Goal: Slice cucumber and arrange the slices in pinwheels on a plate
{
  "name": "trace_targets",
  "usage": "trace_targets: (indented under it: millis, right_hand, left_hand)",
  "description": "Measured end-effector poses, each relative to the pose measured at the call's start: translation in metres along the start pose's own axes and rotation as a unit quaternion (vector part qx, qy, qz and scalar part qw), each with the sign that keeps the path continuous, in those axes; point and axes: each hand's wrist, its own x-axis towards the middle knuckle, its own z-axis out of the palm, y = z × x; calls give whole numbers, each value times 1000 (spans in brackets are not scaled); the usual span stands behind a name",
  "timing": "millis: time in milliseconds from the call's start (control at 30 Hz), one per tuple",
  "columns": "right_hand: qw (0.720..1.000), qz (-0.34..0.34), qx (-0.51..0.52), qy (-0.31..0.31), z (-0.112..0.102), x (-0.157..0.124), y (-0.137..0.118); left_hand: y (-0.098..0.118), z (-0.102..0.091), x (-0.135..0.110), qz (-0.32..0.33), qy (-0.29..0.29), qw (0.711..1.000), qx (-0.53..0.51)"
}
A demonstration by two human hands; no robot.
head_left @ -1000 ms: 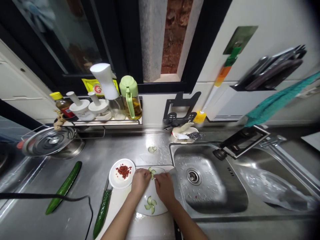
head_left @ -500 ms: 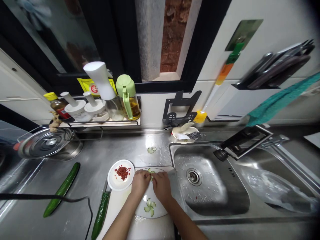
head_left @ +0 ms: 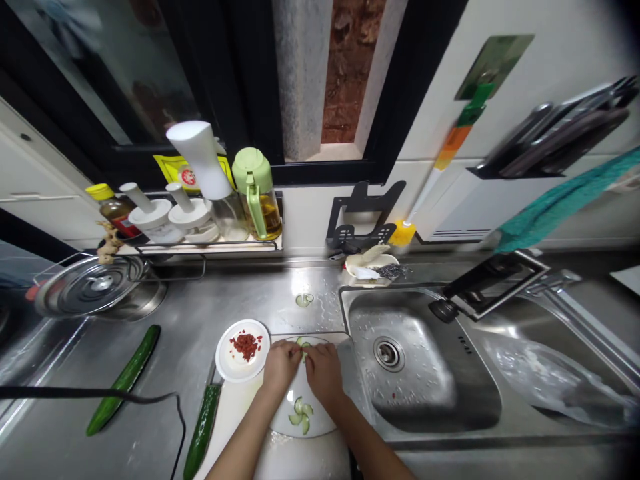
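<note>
My left hand (head_left: 281,366) and my right hand (head_left: 323,373) meet over the far side of a white plate (head_left: 320,421) on a white cutting board (head_left: 235,413). Their fingertips pinch together on thin green cucumber slices (head_left: 303,343) at the plate's far rim. A second cluster of cucumber slices (head_left: 301,414) lies on the plate between my forearms. A small white dish (head_left: 227,363) with red bits (head_left: 245,345) sits just left of my left hand.
Two whole cucumbers (head_left: 124,380) (head_left: 202,431) lie left on the steel counter, with a black cable (head_left: 100,397) across. A stray cucumber slice (head_left: 303,300) lies behind. The sink (head_left: 425,380) is right. Condiment bottles (head_left: 255,193) and a pan lid (head_left: 90,287) stand at the back left.
Both hands stay pinched on the far cucumber slices, barely moved; only the camera has shifted slightly.
</note>
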Motion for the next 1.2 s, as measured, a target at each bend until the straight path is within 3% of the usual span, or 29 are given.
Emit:
trace_targets:
  millis: [1200]
  right_hand:
    - [1000, 7, -6, -10, -1, 0, 1]
  left_hand:
    - [2, -8, -3, -11, -3, 999, -46]
